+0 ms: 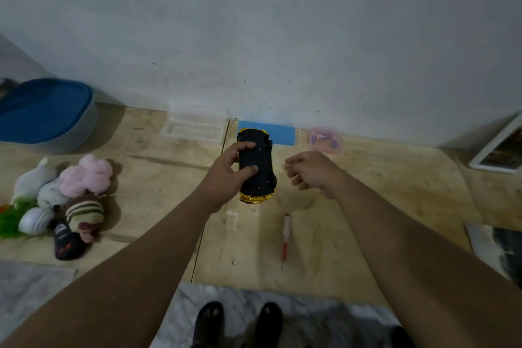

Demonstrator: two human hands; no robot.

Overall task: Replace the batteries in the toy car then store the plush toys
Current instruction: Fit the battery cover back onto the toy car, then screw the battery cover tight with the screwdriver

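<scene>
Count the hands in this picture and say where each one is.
2. The left hand grips the toy car with its underside up; the right hand is beside it, holding nothing visible.

Plush toys point(65, 200) lie left of the car point(256, 167), screwdriver point(285, 237) seemingly nearer.

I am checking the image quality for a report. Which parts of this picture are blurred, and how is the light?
Head view: dim, even light, with soft shadows beside the plush toys. The pink packet and clear case near the wall are blurred; the toy car, left hand and screwdriver are sharper. Wide-angle bending shows at the edges.
</scene>
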